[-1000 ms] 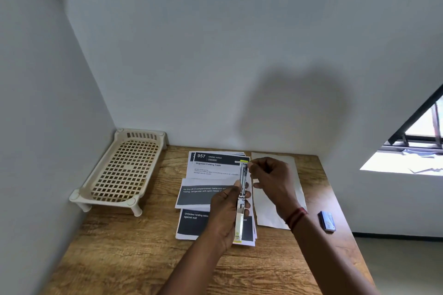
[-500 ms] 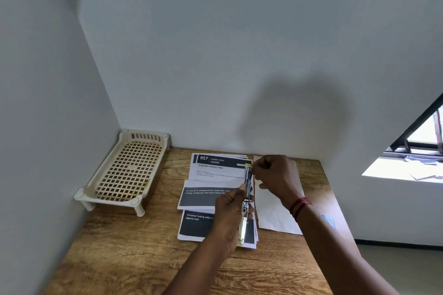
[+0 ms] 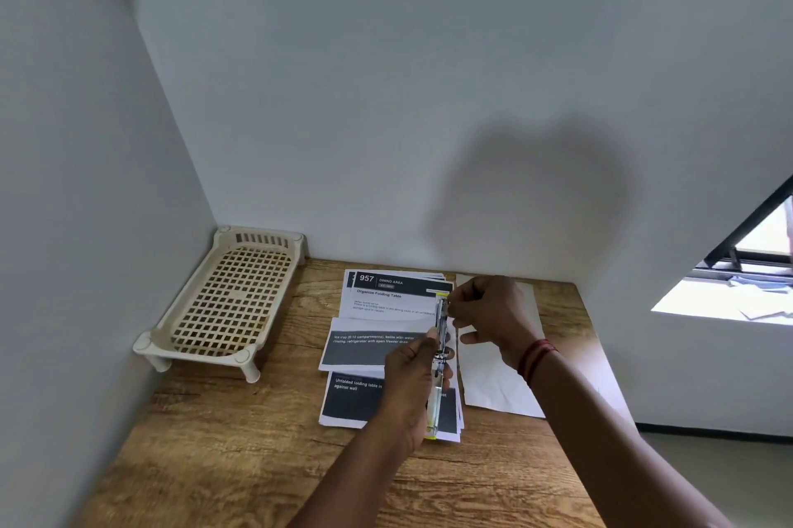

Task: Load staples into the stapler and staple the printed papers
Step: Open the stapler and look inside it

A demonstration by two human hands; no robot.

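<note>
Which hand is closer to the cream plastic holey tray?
Left. The left hand grips the silver stapler right of the cream plastic tray; the right hand is farther right.

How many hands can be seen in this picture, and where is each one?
2. The left hand grips the stapler around its middle, above the printed papers. The right hand pinches the stapler's far end.

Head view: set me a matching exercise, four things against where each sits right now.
Things: 1 stapler; 2 printed papers; 3 cream tray; 4 blank sheet.
Places: A far left corner of the table; B in the left hand; C right of the printed papers; D table middle, below the stapler.
Pairs: 1-B; 2-D; 3-A; 4-C.
</note>
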